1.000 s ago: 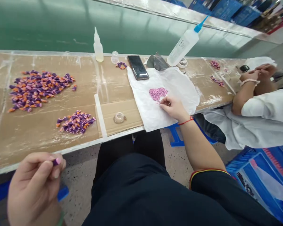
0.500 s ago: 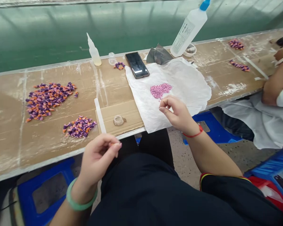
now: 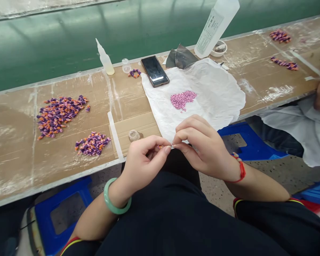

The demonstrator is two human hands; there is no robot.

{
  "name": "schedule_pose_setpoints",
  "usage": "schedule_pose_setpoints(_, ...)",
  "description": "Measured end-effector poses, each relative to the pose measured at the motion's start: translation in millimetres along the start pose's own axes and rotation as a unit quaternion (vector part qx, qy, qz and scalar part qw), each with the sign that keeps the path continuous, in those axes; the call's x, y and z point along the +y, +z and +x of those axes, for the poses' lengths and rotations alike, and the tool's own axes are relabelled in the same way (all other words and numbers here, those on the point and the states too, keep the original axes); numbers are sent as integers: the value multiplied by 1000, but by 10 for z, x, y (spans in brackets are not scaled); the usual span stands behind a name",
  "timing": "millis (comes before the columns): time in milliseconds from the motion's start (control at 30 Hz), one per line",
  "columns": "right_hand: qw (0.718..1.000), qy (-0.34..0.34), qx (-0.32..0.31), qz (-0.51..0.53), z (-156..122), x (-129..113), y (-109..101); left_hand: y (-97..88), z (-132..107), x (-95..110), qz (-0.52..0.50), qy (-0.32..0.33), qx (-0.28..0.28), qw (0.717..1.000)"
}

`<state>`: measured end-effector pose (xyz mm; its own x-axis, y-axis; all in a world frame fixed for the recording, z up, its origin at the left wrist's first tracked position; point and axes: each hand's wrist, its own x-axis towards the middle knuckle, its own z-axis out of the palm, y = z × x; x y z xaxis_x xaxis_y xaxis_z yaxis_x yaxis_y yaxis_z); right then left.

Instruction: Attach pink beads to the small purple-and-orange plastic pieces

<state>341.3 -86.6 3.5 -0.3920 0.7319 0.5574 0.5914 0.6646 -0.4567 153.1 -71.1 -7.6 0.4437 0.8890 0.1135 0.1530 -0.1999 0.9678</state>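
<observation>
My left hand (image 3: 145,158) and my right hand (image 3: 201,145) meet fingertip to fingertip over my lap, just in front of the bench edge. The left fingers pinch a small purple-and-orange piece (image 3: 160,146). The right fingers are pinched against it; what they hold is too small to name. Behind my hands a white cloth (image 3: 216,92) lies on the bench with a little heap of pink beads (image 3: 182,99) on it. Two heaps of purple-and-orange pieces lie to the left, a large heap (image 3: 60,113) and a smaller heap (image 3: 92,143).
A phone (image 3: 154,70), a small dropper bottle (image 3: 104,58), a large squeeze bottle (image 3: 216,25), a small clear cup (image 3: 133,135) and grey foil (image 3: 181,56) are on the cardboard-covered bench (image 3: 13,160). Another person in white (image 3: 309,124) sits at the right. Blue crates (image 3: 58,209) stand under the bench.
My right hand has left the pink beads and come back toward my lap. My left hand has risen from the lower left to meet it. The camera has tilted down and left.
</observation>
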Motion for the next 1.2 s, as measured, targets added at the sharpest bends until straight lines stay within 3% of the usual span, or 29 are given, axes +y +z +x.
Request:
schedule_pose_setpoints(300,998,2,-47,-30,22,-40,-35,17,28,10,50,21,-3,999)
schedule_pose_setpoints(433,999,18,-39,-26,20,-57,-1,53,18,-27,43,1,30,999)
schedule_pose_setpoints(567,996,79,-13,48,32,-99,-2,62,-3,-50,-15,-21,63,998)
schedule_pose_setpoints(667,982,146,-45,107,52,-127,-27,34,-24,-36,-41,-27,64,997)
schedule_pose_setpoints(800,972,177,-84,129,76,-142,-15,-9,-37,-17,-21,-28,50,998)
schedule_pose_setpoints(1000,970,181,-77,146,100,-166,61,-82,-33,-37,7,-7,20,1000)
schedule_pose_setpoints(1200,977,142,-75,140,146,-171,162,-188,-26,-76,17,4,29,999)
